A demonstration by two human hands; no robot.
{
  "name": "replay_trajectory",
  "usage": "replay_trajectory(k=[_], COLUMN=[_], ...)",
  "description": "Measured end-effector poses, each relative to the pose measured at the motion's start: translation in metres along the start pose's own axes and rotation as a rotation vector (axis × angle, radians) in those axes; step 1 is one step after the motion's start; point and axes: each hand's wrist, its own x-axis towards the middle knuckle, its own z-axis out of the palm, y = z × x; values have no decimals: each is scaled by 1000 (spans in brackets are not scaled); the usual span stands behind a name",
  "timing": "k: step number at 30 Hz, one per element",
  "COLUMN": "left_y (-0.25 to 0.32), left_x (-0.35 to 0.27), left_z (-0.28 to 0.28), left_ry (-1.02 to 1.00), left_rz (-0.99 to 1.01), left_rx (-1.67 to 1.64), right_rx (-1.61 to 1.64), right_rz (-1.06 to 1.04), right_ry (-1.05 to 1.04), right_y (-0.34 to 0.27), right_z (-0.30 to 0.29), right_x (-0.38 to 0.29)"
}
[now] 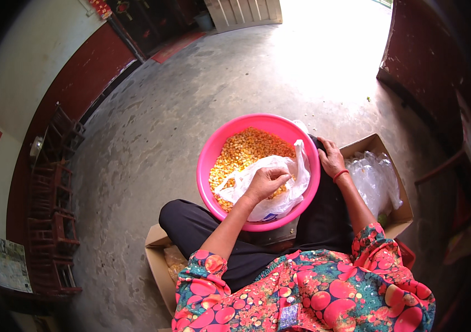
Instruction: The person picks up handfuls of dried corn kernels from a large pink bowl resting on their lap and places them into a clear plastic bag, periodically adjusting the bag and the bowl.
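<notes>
A pink plastic basin [203, 166] full of yellow-orange corn kernels [239, 149] is at my lap, between my knees. A white plastic bag [256, 213] lies open on the kernels at the basin's right side, with some kernels inside it. My left hand [266, 182] is over the bag's opening, its fingers curled and thumb near the fingertips; whether it holds anything is hidden. My right hand [332, 157], with a red beaded bracelet [340, 175] at the wrist, rests on my right knee beside the basin's rim, fingers slightly apart and holding nothing.
At my right is a cardboard box [403, 203] with clear plastic bags [372, 178]. Another cardboard box [156, 257] at my left holds a bag of kernels [174, 267]. Wooden chairs [55, 228] line the left wall. Small bits lie on the concrete floor [136, 145].
</notes>
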Motion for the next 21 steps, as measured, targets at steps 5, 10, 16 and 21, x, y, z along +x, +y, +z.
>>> replay_trajectory(k=[5, 10, 16, 21], left_y=[3, -41, -42, -27], left_x=[5, -9, -21, -20], left_z=[-35, -101, -105, -114], left_ry=[278, 414, 189, 150], left_rz=[49, -200, -381, -426], left_rx=[91, 868, 737, 456], right_rx=[11, 1, 8, 12], right_rz=[4, -2, 4, -1], right_ry=[0, -2, -7, -4], right_y=[2, 1, 2, 2], right_z=[1, 1, 1, 0], right_x=[-1, 0, 1, 0])
